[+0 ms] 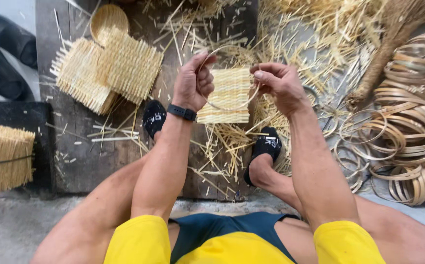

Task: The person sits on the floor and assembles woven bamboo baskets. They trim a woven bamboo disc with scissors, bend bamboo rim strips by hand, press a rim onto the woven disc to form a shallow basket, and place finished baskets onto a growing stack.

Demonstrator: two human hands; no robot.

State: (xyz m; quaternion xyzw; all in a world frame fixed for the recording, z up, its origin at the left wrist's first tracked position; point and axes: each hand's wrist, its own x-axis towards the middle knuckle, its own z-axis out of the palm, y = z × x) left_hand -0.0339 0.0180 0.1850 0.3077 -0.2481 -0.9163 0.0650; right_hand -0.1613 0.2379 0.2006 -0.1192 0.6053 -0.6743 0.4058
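My left hand [193, 80] and my right hand [278, 83] are raised over the floor, each pinching one side of a thin bamboo hoop [232, 106]. A small woven straw mat [228, 95] hangs behind the hoop, between both hands; the left fingers close over its left edge. I wear a dark band on my left wrist. My feet in black slippers [266, 146] rest below on the wooden board [83, 156].
A stack of woven straw squares [107, 71] lies at the upper left beside a small round basket [109, 19]. Many bamboo rings [408, 132] pile at the right. Loose straw covers the floor. A straw bundle [2, 156] and black slippers [4, 54] sit at left.
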